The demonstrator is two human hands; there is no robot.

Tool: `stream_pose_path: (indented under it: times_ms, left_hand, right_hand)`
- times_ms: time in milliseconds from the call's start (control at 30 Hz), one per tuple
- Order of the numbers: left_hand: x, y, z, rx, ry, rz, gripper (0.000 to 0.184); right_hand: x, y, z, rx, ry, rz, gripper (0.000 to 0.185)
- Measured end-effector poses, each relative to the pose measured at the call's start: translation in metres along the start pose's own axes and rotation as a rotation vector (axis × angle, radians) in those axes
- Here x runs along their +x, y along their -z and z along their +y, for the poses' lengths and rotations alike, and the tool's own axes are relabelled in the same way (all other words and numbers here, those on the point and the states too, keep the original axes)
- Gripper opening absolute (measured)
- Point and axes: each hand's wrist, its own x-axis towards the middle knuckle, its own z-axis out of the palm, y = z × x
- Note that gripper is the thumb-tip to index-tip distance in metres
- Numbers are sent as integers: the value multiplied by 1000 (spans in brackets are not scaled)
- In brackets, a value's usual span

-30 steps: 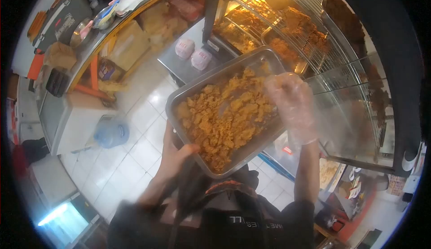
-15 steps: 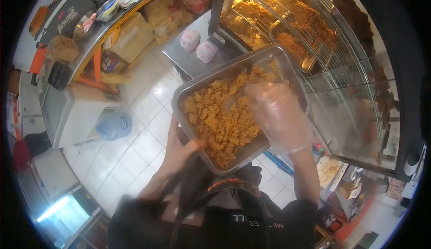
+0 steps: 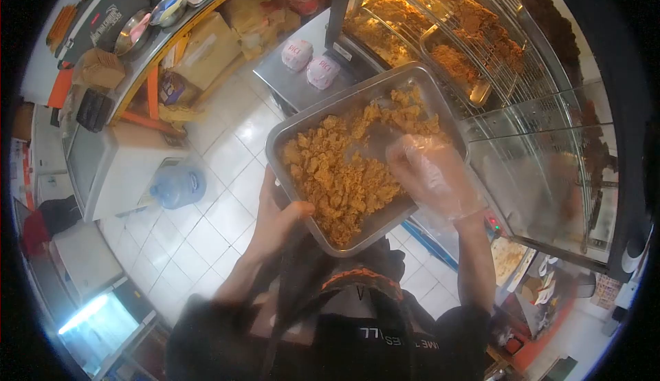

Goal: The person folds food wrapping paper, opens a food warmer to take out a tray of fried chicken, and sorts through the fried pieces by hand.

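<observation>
A deep steel tray (image 3: 347, 242) is tilted in front of my body, partly filled with small pieces of golden fried chicken (image 3: 337, 175). My left hand (image 3: 278, 223) grips its left side, with the thumb over the rim and the other fingers hidden beneath. Inside the right part of the tray is my right hand (image 3: 436, 175), in a clear plastic glove. Its fingers curl down beside the chicken pieces, and whatever they hold is hidden. Bare steel shows around them.
A lit glass display cabinet (image 3: 543, 168) with fried chicken on racks stands at the right. Two wrapped round packages (image 3: 321, 72) sit on a steel counter (image 3: 275, 78) beyond the tray. A blue water bottle (image 3: 180, 187) lies on the tiled floor at left.
My gloved right hand has moved a little down and right in the tray, with its fingers more curled. The left hand keeps its grip on the tray.
</observation>
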Motion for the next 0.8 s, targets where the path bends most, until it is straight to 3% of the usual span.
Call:
stream_pose_path:
  times_ms: [33, 100, 400, 467, 567, 733, 800]
  left_hand:
    - [1, 1, -1, -7, 4, -7, 86]
    - [2, 5, -5, -14, 10, -12, 87]
    - [2, 2, -9, 44, -49, -76, 85]
    - [-1, 3, -4, 28, 60, -53, 85]
    - [-1, 5, -10, 67, -5, -67, 85]
    - [0, 3, -7, 68, -8, -59, 86]
    - [0, 1, -6, 78, -3, -65, 87]
  right_hand:
    - [0, -2, 0, 1, -1, 0, 19]
    - [0, -8, -2, 16, 150, 212, 20]
    - [9, -45, -40, -33, 244, 59, 34]
    - [11, -41, -31, -4, 274, 35, 34]
    - [8, -34, -21, 36, 105, -37, 30]
    - [3, -28, -25, 306, -101, 62, 23]
    - [5, -32, -27, 189, 8, 133, 23]
